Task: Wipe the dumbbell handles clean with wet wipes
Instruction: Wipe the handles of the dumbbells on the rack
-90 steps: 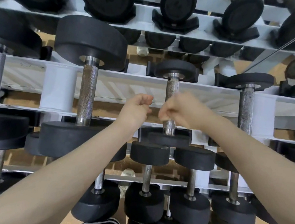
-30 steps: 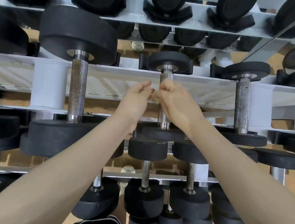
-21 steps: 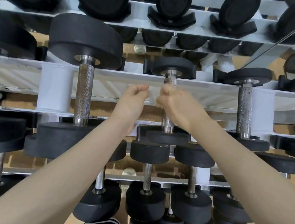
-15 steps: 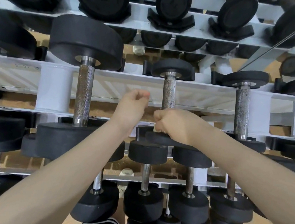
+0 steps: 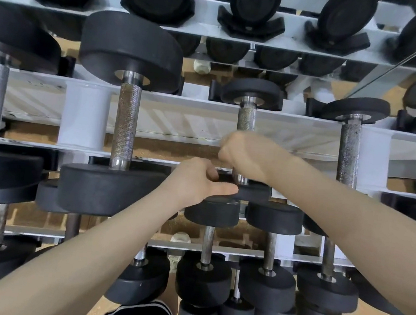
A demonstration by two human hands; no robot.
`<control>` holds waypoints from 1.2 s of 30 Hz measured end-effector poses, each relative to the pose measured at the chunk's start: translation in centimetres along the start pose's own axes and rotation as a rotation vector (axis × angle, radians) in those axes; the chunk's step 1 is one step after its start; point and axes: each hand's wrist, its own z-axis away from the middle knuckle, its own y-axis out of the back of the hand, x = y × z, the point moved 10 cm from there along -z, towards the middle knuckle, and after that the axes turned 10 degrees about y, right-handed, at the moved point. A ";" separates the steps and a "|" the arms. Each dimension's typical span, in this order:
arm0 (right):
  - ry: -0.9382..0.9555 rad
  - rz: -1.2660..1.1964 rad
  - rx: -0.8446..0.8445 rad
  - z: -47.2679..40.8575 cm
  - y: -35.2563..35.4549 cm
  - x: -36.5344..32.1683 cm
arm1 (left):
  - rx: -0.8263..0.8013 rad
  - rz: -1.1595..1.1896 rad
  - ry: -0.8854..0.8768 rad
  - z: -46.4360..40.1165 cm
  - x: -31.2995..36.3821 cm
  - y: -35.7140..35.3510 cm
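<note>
A: Dumbbell handle [image 5: 246, 120] sits mid-rack, long axis running 12 to 6, one head at each end. Right hand [image 5: 248, 153] has its fingers curled round it; can't see any wipe in there though.

B: Left hand [image 5: 200, 182] at 7 o'clock of it grips the near head [image 5: 255, 190], fingers curled. I'd twist while sliding full length so the knurling gets cleaned.
</note>
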 end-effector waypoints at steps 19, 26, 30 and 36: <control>-0.159 0.246 -0.045 0.7 2.3 -0.8 | -0.062 0.029 0.023 -0.9 0.0 -0.5; -0.199 0.385 0.402 2.3 5.7 3.9 | -0.067 0.059 0.027 -1.3 -0.2 -0.6; -0.404 -0.517 0.768 6.1 1.7 6.7 | -0.091 0.082 -0.026 -0.8 0.7 -0.5; -0.847 -2.287 1.151 5.4 -7.7 9.9 | -0.166 0.176 -0.238 -0.1 3.7 -1.4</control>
